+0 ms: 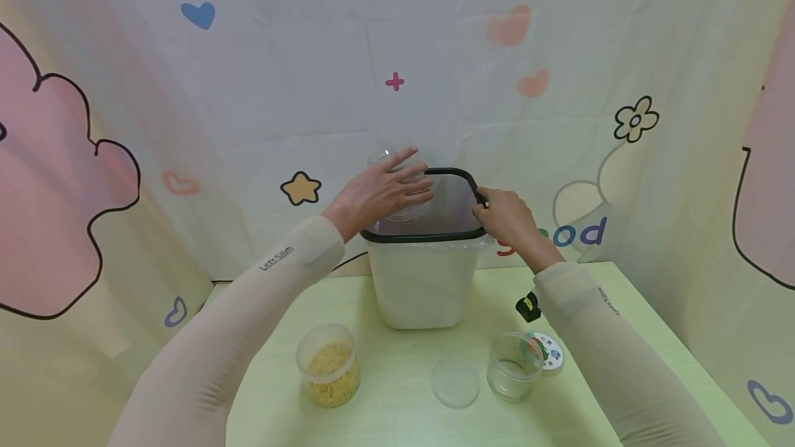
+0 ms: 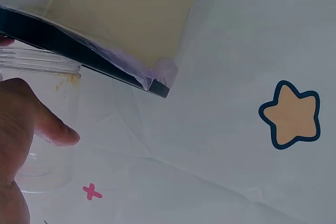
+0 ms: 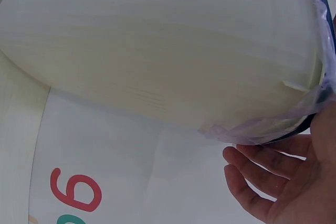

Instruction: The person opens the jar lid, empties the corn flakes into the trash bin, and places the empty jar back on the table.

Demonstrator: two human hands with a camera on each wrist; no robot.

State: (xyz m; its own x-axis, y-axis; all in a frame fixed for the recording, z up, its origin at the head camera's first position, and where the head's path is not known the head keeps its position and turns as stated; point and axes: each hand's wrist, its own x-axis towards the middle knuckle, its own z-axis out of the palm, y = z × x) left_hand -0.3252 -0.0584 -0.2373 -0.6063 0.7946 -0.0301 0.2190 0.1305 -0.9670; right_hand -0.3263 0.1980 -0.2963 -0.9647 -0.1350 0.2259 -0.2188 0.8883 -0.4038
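Table, near row, seemingly parked clear of bin: one tub of yellow crumbs (image 1: 331, 374), one clear lid (image 1: 455, 381), one open clear cup (image 1: 512, 371), one printed disc (image 1: 553, 352) behind cup. Beyond: one lined bin (image 1: 422, 288). Right hand (image 1: 508, 219) pinches rim (image 1: 428, 236), likely steadying. Left hand (image 1: 391, 185) grips one jar (image 2: 60, 95), mouth down over bin opening, probably so bits at neck drop inside.

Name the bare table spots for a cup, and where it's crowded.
The table is bare between the jar of yellow bits and the translucent disc, and between the white bin and the black object. It is crowded where the clear container stands close to that disc and overlaps the printed disc in view.
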